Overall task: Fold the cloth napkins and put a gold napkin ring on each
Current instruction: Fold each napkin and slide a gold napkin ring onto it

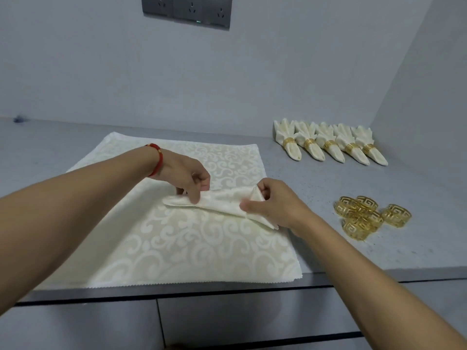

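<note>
Hands work a folded napkin (pixel 222 202) on the table (pixel 328 178). Left hand (pixel 188 176) pinches its narrow end; right hand (pixel 273 202) grips the wider end, fingers curled.

A: The light is soft and even, cool in tone, with no hard glare on the grey counter (pixel 328 178).

B: Shadows are faint. A pale one lies under the folded napkin (pixel 222 202) and beneath the left hand (pixel 188 174); the source cannot be told from the view.

A: The loose gold rings (pixel 366 215) catch small bright glints, and the patterned cloth (pixel 177 248) reads slightly washed out.

B: The wide lens bends things: the counter's front edge curves, and both forearms swell toward the lower corners.

A: Sharpness is moderate. The five ringed napkins (pixel 328 142) look soft, and the wall sockets (pixel 187 10) at the top edge are dark and a little blurred.
</note>
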The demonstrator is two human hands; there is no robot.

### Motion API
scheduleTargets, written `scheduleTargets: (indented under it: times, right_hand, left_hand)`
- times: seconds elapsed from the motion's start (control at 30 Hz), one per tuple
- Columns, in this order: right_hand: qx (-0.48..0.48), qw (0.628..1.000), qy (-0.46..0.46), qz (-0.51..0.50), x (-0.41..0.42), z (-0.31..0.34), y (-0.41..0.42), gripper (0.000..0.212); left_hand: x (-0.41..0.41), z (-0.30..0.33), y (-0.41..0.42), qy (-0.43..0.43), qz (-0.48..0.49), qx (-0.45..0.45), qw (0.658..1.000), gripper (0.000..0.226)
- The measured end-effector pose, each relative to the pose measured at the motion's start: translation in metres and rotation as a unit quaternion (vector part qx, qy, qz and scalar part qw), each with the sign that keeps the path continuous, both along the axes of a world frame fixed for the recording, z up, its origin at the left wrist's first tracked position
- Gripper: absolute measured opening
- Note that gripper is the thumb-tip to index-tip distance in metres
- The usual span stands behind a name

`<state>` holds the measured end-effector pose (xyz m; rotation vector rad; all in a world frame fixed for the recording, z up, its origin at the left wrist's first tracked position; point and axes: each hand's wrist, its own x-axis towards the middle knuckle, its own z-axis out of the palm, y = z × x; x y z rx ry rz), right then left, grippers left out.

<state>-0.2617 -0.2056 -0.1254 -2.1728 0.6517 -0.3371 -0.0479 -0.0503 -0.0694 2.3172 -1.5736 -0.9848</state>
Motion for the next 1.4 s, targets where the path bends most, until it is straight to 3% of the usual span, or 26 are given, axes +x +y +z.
scheduleTargets:
  times: [0.1,0.2,0.33,0.43,0.47,0.53,0.6,0.67,0.73,0.83,0.9,0.97,1.03,1.13,1.27,1.4]
  right_hand:
    - [0.038,0.999,-0.024,-0.002,-0.009,0.001,-0.005,0.043]
    - [0.036,0.999,-0.022,0.007,-0.017,0.006,-0.012,0.041]
    - [0.013,0.999,0.016,0.033,-0.03,0.018,-0.02,0.039]
    - [-0.053,0.997,0.011,-0.049,-0.045,0.026,-0.038,0.043]
    - [-0.134,0.984,0.037,-0.115,-0.05,0.026,-0.047,0.042]
    - [-0.335,0.894,0.184,-0.233,-0.061,0.024,-0.066,0.028]
    - [-0.396,0.81,0.339,-0.268,-0.07,0.019,-0.076,0.017]
    - [-0.398,0.787,0.398,-0.253,-0.072,0.013,-0.077,0.022]
    - [-0.423,0.794,0.371,-0.232,-0.07,0.009,-0.077,0.021]
    - [-0.41,0.863,0.204,-0.211,-0.06,0.007,-0.068,0.016]
    - [-0.267,0.949,0.02,-0.168,-0.055,0.015,-0.048,0.017]
    - [-0.077,0.985,-0.104,-0.117,-0.05,0.022,-0.019,0.017]
    - [0.048,0.98,-0.168,-0.094,-0.045,0.019,0.008,0.006]
    - [0.168,0.959,-0.217,-0.076,-0.04,0.003,0.036,0.038]
    - [0.175,0.961,-0.209,-0.038,-0.037,-0.013,0.054,0.055]
    - [0.157,0.963,-0.22,0.017,-0.024,-0.012,0.062,0.057]
  left_hand:
    - [-0.018,0.002,0.011,0.084,-0.012,-0.013,0.996,0.028]
    - [-0.039,-0.007,0.012,0.088,-0.026,-0.055,0.994,0.017]
    - [-0.058,-0.016,0.004,0.095,-0.017,-0.096,0.991,0.022]
    - [-0.062,-0.018,0.0,0.14,0.014,-0.111,0.984,0.034]
    - [-0.062,-0.019,0.0,0.171,0.03,-0.113,0.978,0.031]
    - [-0.061,-0.02,0.0,0.238,0.066,-0.11,0.963,0.009]
    - [-0.062,-0.022,-0.004,0.294,0.133,-0.109,0.94,0.028]
    - [-0.069,-0.022,-0.007,0.349,0.189,-0.112,0.911,0.019]
    - [-0.074,-0.022,-0.009,0.415,0.231,-0.113,0.873,0.012]
    - [-0.073,-0.027,-0.009,0.469,0.266,-0.168,0.825,0.01]
    - [-0.072,-0.03,-0.007,0.501,0.298,-0.223,0.781,0.01]
    - [-0.07,-0.032,-0.005,0.543,0.323,-0.279,0.723,0.014]
    - [-0.067,-0.034,-0.002,0.587,0.342,-0.335,0.653,0.023]
    - [-0.059,-0.038,0.005,0.595,0.366,-0.409,0.587,0.023]
    - [-0.053,-0.042,0.017,0.601,0.374,-0.447,0.547,0.033]
    - [-0.055,-0.047,0.025,0.606,0.356,-0.439,0.559,0.043]
